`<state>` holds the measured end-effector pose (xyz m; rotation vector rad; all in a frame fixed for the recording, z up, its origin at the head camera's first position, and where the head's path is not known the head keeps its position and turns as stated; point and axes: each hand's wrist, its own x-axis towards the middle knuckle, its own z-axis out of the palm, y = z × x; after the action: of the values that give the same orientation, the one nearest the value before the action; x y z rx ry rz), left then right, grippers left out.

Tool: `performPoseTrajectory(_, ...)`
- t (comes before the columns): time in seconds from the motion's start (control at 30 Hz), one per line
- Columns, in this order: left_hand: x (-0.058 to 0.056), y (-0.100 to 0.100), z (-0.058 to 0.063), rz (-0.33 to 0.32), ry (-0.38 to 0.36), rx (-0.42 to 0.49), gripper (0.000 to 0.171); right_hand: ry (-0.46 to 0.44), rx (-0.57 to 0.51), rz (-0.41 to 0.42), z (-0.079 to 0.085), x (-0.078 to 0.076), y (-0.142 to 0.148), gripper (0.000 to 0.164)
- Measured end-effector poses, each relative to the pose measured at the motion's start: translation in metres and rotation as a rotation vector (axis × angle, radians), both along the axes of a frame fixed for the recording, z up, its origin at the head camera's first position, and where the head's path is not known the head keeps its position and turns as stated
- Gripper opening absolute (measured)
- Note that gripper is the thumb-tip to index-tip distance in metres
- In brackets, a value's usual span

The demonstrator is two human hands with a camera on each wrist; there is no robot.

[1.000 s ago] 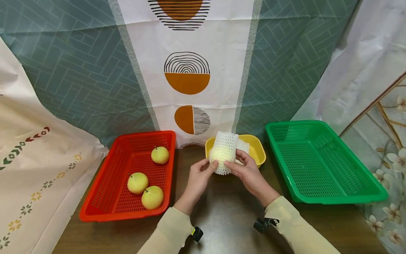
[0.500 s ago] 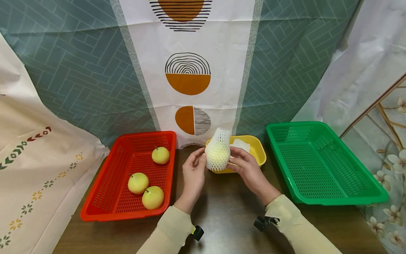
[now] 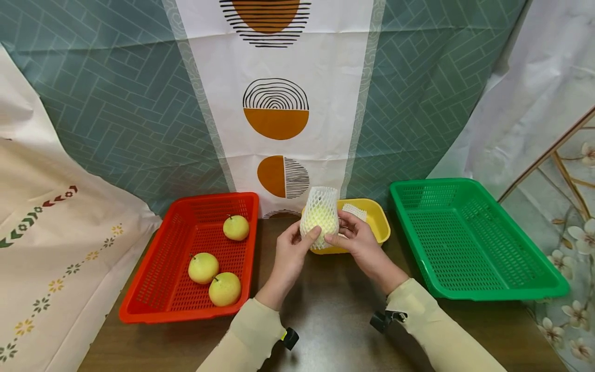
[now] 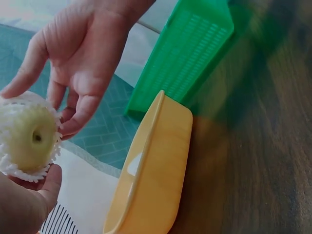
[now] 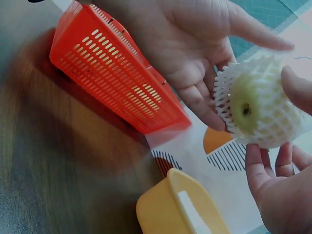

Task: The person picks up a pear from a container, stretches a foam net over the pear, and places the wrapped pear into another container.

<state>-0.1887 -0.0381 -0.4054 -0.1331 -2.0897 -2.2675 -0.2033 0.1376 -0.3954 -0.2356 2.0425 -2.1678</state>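
Both hands on it! The left grip [image 3: 293,253] and the right grip [image 3: 361,245] have the fruit [image 5: 243,105] between them, thumbs on the near side, fingers wrapped to the flanks, spread only as wide as the fruit itself. It's up off the tabletop [image 3: 325,325], inside a white foam net [image 3: 324,196] whose loose top stands above the fingertips; from wrist level, the dimpled base peeks out at the lower end. So this looks to me like the sleeving step, and well along: the fruit seems to sit low, with slack above. And the next move? I'd say it calls for a gentle tug at that lower edge to cover the base, thumbs light so the mesh doesn't ride up or tear. Just beyond the grip, the yellow tub [image 3: 380,222], with more netting [image 3: 355,211] in it. Left of the grip, the red basket [image 3: 172,314] with three bare fruits [image 3: 225,289]; out to the right, well apart, the green basket [image 3: 465,253].
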Motion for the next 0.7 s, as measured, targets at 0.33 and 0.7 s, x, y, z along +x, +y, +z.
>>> performPoseTrajectory(0.33, -0.002, 0.000, 0.008, -0.047, -0.085, 0.138, 0.054, -0.083, -0.043, 0.108, 0.011, -0.004, 0.004, 0.059)
performPoseTrajectory(0.7, -0.004, -0.002, 0.008, -0.119, 0.008, -0.027, 0.043, -0.020, 0.132, 0.142, 0.021, -0.011, 0.012, 0.062)
